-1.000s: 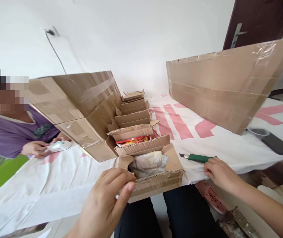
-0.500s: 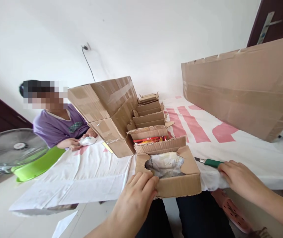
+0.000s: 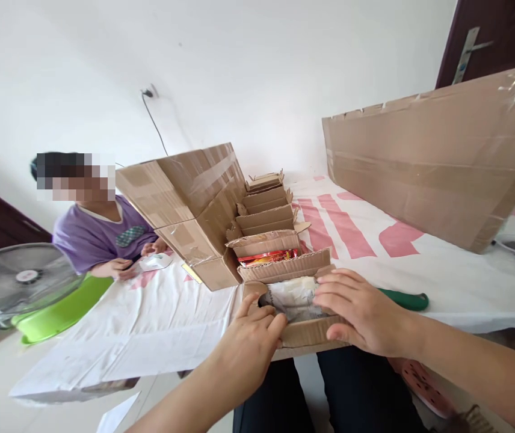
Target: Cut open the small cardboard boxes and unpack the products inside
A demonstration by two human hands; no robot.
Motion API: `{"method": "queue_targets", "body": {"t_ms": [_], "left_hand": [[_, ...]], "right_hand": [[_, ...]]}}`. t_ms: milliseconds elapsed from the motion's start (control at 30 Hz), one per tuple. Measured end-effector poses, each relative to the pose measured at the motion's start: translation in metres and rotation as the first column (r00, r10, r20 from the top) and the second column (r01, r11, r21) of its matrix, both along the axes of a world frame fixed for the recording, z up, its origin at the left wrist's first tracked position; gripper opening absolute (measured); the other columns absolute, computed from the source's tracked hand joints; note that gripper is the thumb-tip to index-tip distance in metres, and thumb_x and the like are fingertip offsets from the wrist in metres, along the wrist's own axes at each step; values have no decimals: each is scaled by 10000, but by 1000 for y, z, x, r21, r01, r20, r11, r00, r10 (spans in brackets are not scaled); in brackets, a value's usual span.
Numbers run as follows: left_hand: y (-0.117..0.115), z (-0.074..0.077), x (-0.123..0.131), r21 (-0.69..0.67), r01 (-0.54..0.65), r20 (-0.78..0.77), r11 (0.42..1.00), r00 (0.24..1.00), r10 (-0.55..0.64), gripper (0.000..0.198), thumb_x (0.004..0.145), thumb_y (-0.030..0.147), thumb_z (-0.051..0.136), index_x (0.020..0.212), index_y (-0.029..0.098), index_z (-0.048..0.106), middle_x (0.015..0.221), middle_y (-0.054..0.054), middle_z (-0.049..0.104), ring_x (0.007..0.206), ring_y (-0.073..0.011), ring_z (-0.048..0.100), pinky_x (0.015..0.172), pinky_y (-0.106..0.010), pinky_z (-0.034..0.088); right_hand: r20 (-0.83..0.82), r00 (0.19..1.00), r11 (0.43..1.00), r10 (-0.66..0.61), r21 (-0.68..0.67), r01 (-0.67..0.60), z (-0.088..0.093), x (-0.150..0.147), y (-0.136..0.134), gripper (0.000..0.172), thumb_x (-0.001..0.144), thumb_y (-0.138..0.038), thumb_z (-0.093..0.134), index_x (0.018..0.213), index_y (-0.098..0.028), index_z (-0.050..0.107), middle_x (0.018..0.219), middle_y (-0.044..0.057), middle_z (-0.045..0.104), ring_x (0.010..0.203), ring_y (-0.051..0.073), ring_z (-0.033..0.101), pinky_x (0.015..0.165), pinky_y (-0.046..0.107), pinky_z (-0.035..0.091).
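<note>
- The left hand (image 3: 252, 334) has fingers bent over the left part of the small cardboard box (image 3: 302, 332); whether it pinches the cardboard, I cannot tell.
- The right hand (image 3: 361, 310) is spread, thumb apart from fingers, over the right part of this box.
- The box is at the near table edge, with pale wrapping (image 3: 291, 297) in its opening.
- Beside the right wrist lies a green handle (image 3: 411, 300).
- Just behind the box, I see a red packet (image 3: 269, 257) between cardboard flaps.
- Farther left is a person in purple (image 3: 88, 237).
</note>
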State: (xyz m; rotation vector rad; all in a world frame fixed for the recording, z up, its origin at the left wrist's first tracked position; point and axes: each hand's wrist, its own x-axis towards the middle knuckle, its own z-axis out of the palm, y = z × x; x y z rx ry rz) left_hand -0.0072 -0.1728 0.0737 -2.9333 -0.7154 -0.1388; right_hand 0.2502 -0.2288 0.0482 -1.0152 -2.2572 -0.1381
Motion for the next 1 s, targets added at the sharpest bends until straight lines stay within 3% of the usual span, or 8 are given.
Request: {"method": "queue_targets", "body": {"t_ms": [133, 333, 500, 633, 733, 800, 867, 1000], "left_hand": [[-3, 5, -7, 165, 5, 45, 986, 999, -13, 74, 862, 226, 622, 928, 212, 590, 861, -10, 678, 1062, -265, 614, 1116, -513, 226], [-2, 17, -38, 434, -151, 73, 888, 989, 132, 309, 871, 441, 646, 994, 158, 649, 1012, -92, 695, 1028, -315, 616, 1037, -514, 303], [5, 8, -51, 297, -184, 15, 937, 982, 189, 548, 792, 571, 702, 1149, 161, 633, 961, -84, 698, 947, -304, 645, 1009, -549, 364], [6, 3, -36, 173, -273, -97, 946, 951, 292, 324, 841, 455, 688, 977, 161, 678, 897, -106, 697, 888, -319, 647, 846, -486, 486], [6, 6, -26, 139, -310, -156, 940, 931, 330, 262, 867, 414, 660, 863, 152, 670, 866, -128, 695, 862, -339, 647, 796, -482, 503], [6, 8, -23, 135, -313, -176, 940, 926, 334, 261, 865, 414, 662, 849, 154, 665, 854, -131, 694, 860, -349, 649, 798, -496, 503], [7, 9, -22, 135, -315, -182, 939, 924, 336, 259, 857, 414, 672, 847, 156, 664, 850, -130, 692, 862, -355, 650, 792, -499, 504], [5, 8, -22, 127, -324, -189, 938, 920, 343, 250, 849, 406, 686, 840, 157, 664, 849, -123, 691, 859, -349, 652, 783, -485, 506]], "right_hand": [[171, 985, 1000, 7, -25, -2, 2, -12, 11, 445, 953, -577, 470, 931, -174, 658, 937, 86, 700, 1100, 289, 577, 1137, 581, 242], [97, 986, 975, -137, 187, 117, 12, 13, 0, 143, 956, -291, 545, 938, -174, 624, 976, 88, 663, 1026, 259, 575, 1011, 498, 382], [28, 975, 955, -222, 210, 211, 13, 32, -9, 211, 943, -254, 569, 740, -194, 565, 803, 50, 635, 901, 241, 584, 870, 434, 438], [77, 968, 971, -238, 16, 238, 7, 33, -8, 282, 961, -355, 542, 729, -200, 587, 722, 41, 613, 769, 223, 584, 769, 409, 474], [55, 968, 967, -245, -50, 248, 6, 26, -6, 271, 945, -432, 553, 909, -184, 656, 932, 108, 670, 909, 267, 614, 806, 436, 512], [53, 969, 966, -243, -77, 247, 7, 21, -3, 461, 910, -532, 576, 1163, -151, 634, 1216, 181, 629, 1126, 329, 576, 916, 497, 504], [101, 963, 956, -250, -135, 262, 6, 16, 2, 788, 835, -663, 598, 1394, -118, 496, 1479, 239, 437, 1343, 397, 421, 1040, 574, 423], [220, 949, 868, -225, -397, 298, 4, 12, 16, 1235, 658, -829, 627, 1558, -95, 209, 1627, 250, 58, 1486, 441, 103, 1158, 621, 241]]}}
